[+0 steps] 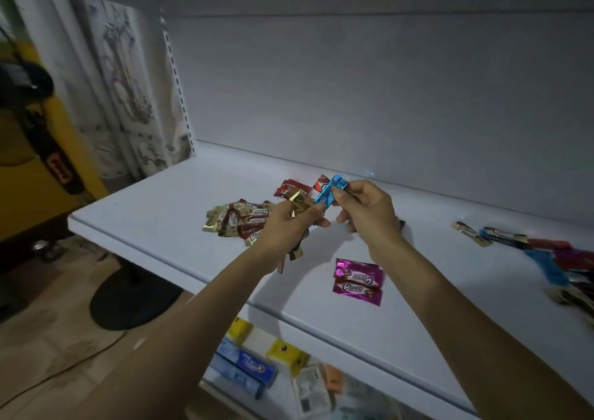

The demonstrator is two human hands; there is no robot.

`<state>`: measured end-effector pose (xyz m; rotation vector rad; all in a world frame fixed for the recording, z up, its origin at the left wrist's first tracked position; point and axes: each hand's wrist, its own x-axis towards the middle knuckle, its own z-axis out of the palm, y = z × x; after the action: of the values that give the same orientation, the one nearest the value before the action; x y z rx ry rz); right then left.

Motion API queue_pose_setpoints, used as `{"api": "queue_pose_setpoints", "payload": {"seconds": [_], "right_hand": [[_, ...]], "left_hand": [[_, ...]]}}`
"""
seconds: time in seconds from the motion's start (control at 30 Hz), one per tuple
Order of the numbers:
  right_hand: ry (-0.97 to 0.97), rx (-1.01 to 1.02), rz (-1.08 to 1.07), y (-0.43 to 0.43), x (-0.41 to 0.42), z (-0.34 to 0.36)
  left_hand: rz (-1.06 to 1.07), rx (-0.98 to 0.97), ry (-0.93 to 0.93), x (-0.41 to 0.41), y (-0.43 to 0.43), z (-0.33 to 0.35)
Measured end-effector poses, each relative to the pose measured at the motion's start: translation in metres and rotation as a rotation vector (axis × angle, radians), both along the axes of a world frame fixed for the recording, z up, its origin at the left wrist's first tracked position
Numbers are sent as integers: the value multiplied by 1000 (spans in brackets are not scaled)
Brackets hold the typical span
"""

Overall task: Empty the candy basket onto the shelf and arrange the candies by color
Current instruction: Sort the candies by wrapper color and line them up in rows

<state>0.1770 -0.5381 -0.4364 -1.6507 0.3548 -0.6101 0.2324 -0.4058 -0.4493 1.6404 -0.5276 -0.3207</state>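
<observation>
Over the white shelf point(160, 220) my left hand point(289, 226) grips a gold-wrapped candy point(297, 202), and more wrappers hang below its palm. My right hand point(366, 207) pinches a blue candy point(329, 193) just to the right of the gold one. A pile of gold and brown candies point(234, 222) lies left of my left hand. Red candies point(291, 186) lie behind the hands near the back wall. Two magenta Choco candies point(358, 281) lie near the front edge. A mixed heap of candies point(553, 259) spreads at the far right. No basket is in view.
A lower shelf holds boxed goods, among them blue boxes point(244, 368) and yellow packs point(289, 353). On the floor at left stands a round black base point(135, 297) with a cable beside it. A yellow object point(48, 175) and a patterned curtain point(128, 98) fill the left side.
</observation>
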Motion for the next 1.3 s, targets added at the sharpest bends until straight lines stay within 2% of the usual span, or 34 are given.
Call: {"api": "queue_pose_setpoints", "payload": {"seconds": [0.2, 0.3, 0.4, 0.6, 0.7, 0.77, 0.87, 0.93, 1.0, 1.13, 1.3], "right_hand": [[35, 23, 124, 8, 34, -4], [100, 11, 42, 2, 60, -13], [177, -119, -54, -3, 97, -25], [339, -253, -93, -4, 153, -51], [452, -504, -136, -5, 164, -60], [454, -611, -196, -5, 165, -63], [275, -501, -221, 4, 156, -50], [168, -276, -106, 18, 143, -34], [157, -97, 71, 33, 124, -14], [136, -63, 255, 46, 94, 0], [107, -31, 142, 18, 63, 3]], "left_hand": [[202, -74, 93, 29, 26, -12], [307, -100, 95, 46, 40, -15], [344, -140, 93, 58, 54, -15], [317, -132, 76, 80, 76, -20], [264, -141, 89, 85, 79, -22], [243, -130, 95, 89, 79, -22], [234, -102, 93, 93, 76, -24], [238, -81, 93, 94, 72, -25], [225, -73, 88, 91, 68, -23], [167, -70, 22, 74, 60, -16], [121, -43, 8, 52, 45, -13]]}}
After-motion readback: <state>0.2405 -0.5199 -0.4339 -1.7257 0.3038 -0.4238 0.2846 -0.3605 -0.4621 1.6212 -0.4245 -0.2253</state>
